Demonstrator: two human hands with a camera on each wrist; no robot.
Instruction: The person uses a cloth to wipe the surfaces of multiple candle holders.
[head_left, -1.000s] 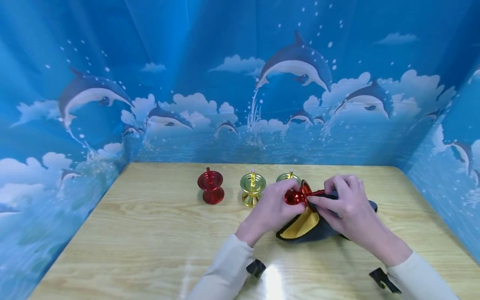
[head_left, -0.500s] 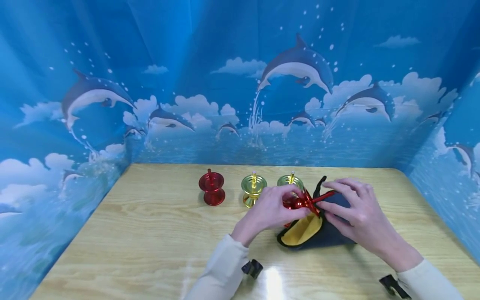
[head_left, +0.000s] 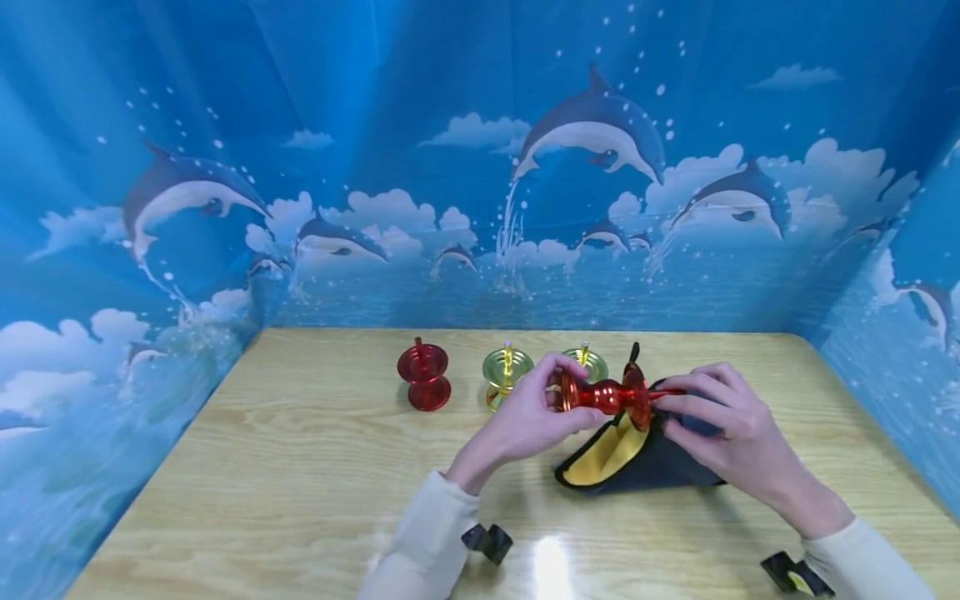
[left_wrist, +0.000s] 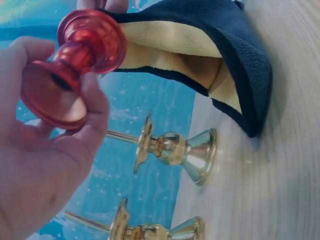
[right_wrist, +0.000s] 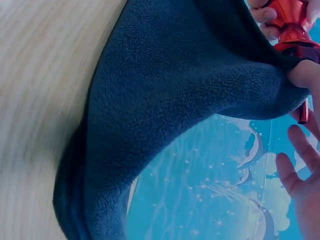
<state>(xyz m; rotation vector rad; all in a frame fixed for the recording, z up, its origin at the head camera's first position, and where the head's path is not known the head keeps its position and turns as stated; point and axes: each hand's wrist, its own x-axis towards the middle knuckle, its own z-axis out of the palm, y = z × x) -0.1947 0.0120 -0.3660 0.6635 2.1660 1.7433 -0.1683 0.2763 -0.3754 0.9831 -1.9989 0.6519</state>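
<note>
Four metal candle holders were in view: two red and two gold. One red candle holder [head_left: 603, 395] was held sideways in the air just above the cloth [head_left: 637, 458], which served as the landmark on the worktop [head_left: 300, 483]. The left hand [head_left: 528, 417] curled its fingers round the base end of that holder, and the left wrist view showed the thumb and fingers wrapped about the flared foot. The right hand [head_left: 723, 429] pinched the cloth against the holder's other end, with the thin red spike showing past its fingers.

The cloth was a single piece, dark navy outside and yellow inside, lying folded open on the worktop under both hands.

The second red candle holder [head_left: 423, 377] stood upright well to the left of the cloth. The two gold candle holders stood upright between it and the cloth: one [head_left: 507, 372] near the left hand, the other [head_left: 585, 362] just behind the held holder.

No brand, label or writing could be read on any of them.
</note>
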